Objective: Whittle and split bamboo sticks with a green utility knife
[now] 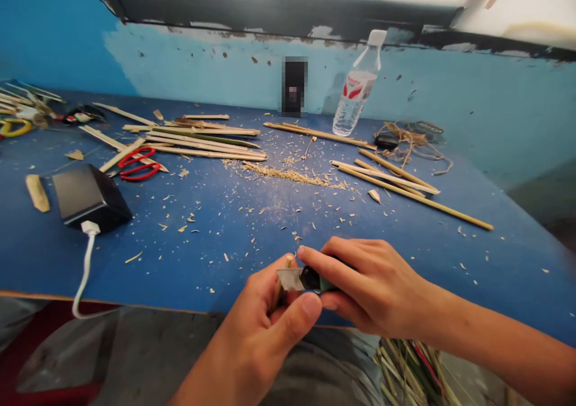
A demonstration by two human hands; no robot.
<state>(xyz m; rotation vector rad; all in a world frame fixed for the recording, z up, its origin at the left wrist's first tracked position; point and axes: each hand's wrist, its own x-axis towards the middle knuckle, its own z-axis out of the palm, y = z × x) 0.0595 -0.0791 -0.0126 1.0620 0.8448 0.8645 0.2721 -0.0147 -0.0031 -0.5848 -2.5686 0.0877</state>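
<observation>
Near the front edge of the blue table, my left hand [265, 328] is closed around a short wooden stick [278, 292], most of it hidden by the fingers. My right hand [369, 280] grips a utility knife [310, 278] with a dark green and black handle. The knife's flat blade [290, 279] points left and lies across the stick, close to my left thumb. Pale shavings [297, 177] form a long pile beyond my hands and are scattered over the table.
Split sticks [207, 144] and red scissors [139, 165] lie at the back left, near a black box [90, 196] with a white cable. A water bottle [355, 94], twine [416, 142] and more sticks [414, 196] are at the right. More strips [405, 370] are below the table.
</observation>
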